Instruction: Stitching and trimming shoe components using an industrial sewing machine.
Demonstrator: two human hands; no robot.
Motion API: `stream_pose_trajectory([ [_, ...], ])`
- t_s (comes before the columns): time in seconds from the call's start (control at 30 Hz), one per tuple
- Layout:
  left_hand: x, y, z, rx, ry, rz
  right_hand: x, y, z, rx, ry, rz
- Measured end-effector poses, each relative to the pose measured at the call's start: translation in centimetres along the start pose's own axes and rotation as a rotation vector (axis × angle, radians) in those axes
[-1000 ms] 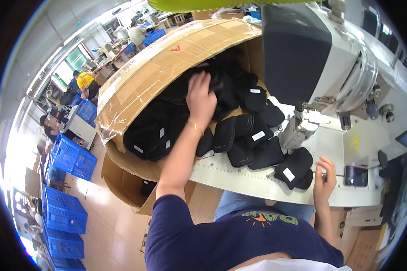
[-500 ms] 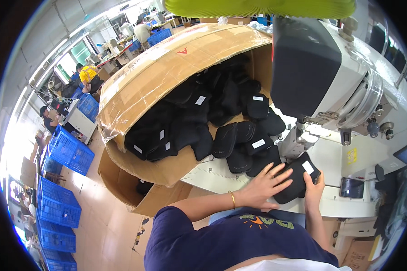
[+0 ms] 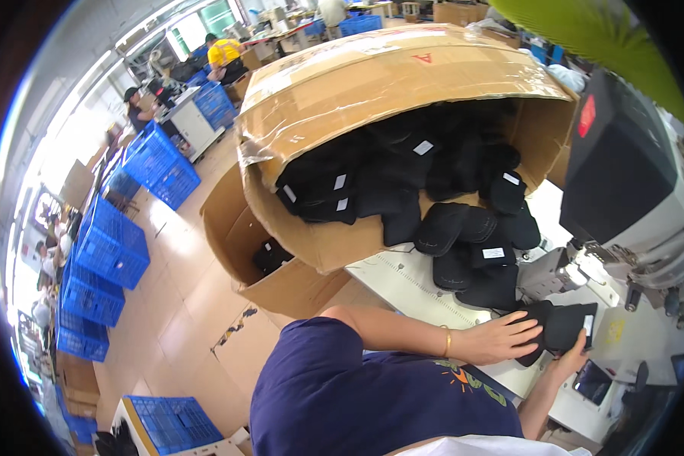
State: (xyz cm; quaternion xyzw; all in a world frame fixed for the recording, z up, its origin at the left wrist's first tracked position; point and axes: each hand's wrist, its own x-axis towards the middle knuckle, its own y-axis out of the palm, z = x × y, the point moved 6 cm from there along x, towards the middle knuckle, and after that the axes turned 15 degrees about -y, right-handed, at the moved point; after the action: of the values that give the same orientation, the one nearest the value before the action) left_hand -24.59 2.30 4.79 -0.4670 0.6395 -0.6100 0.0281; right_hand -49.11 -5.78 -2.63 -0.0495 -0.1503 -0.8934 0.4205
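Above the desk, a machine is running out of sight at right. A sideways carton is holding black pads, the deepest sinking into shadow. On the desk, the left hand is lying unclenched on one pad; the right grip is clasping the labelled pad, fingertips partly hidden.

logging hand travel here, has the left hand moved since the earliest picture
Yes: the left hand moved from the cardboard box down and right, onto a black piece.
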Motion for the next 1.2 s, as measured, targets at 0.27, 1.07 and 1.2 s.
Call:
stream_pose_trajectory([
  [0.27,-1.0,-0.5,2.0,0.089,-0.104,-0.119,1.5,-3.4,4.8,-0.233,-0.170,-0.066],
  [1.07,-0.7,-6.1,10.9,-1.241,-0.889,0.067,-8.6,5.5,9.1,-0.540,-0.832,0.769],
  [1.2,1.8,-8.8,10.9,-1.017,-0.716,0.327,-8.2,7.9,9.8,-0.116,-0.301,0.837],
])
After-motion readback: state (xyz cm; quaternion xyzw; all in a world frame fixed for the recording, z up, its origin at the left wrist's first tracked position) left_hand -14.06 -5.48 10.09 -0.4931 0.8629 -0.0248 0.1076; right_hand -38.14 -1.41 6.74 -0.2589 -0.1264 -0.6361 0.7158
